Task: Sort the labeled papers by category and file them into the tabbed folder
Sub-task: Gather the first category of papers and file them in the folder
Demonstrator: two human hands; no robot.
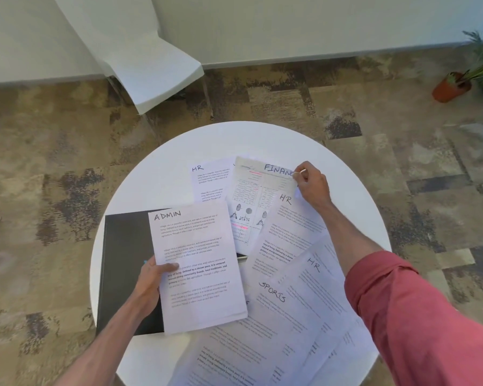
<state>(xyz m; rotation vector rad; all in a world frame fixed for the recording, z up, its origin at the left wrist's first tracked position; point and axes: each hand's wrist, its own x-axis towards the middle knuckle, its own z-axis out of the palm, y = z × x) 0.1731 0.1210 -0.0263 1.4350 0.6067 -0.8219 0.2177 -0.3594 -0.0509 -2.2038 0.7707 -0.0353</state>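
Observation:
My left hand [151, 280] grips a thin stack of papers headed ADMIN [198, 263] by its left edge, held over the closed black folder [126, 268]. At the far side my right hand [311, 183] pinches the top right corner of the FINANCE sheet [258, 196], which has tables and pink marks. An HR sheet [209, 179] lies far left of it. Another HR sheet [285, 232] overlaps it on the right. A third HR sheet [315, 291] and a SPORTS sheet [265, 324] are fanned near me.
Everything sits on a round white table [156, 168] on patterned carpet. A white chair [148, 68] stands beyond the table on the left. A potted plant [452, 87] is on the floor at the far right.

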